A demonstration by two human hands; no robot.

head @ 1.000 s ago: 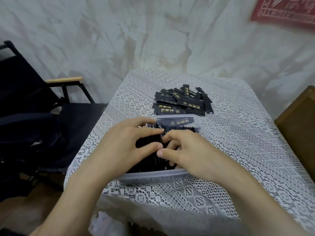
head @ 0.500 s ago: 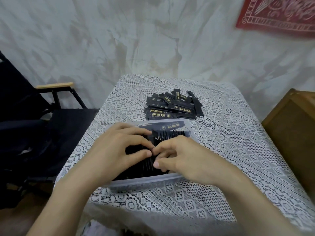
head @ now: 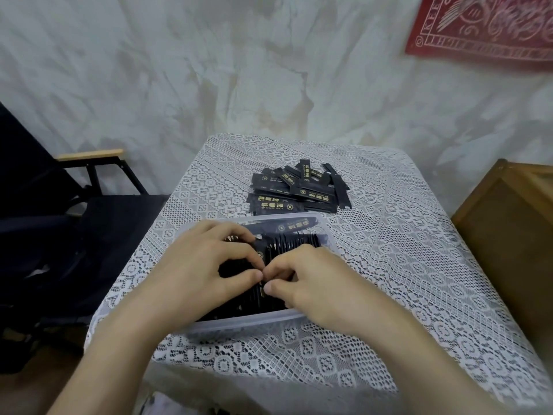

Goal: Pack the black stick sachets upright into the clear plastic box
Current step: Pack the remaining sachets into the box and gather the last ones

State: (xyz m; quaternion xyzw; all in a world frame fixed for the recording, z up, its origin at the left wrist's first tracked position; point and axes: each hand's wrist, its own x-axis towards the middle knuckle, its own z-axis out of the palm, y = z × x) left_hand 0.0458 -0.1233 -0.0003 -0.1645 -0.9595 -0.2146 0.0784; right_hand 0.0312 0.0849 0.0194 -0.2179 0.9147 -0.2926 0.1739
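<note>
The left hand (head: 209, 265) and right hand (head: 311, 283) pinch upright sachets (head: 294, 244) inside the clear plastic box (head: 245, 320), probably squeezing rows tight (making room for the loose pile (head: 299, 191) beyond).

One clear plastic box (head: 248, 320). Two hands over it: left hand (head: 206, 265), right hand (head: 317, 283). Roughly a dozen loose sachets (head: 299, 193) behind it; packed sachets (head: 293, 244) uncountable.

Small table (head: 404, 235), white lace cloth (head: 299, 363) draped over it.
Near edge: clear plastic box (head: 239, 321), black stick sachets (head: 299, 244) standing inside. Just beyond its far rim, a loose heap (head: 299, 193) of the same sachets, flat on the cloth.
</note>
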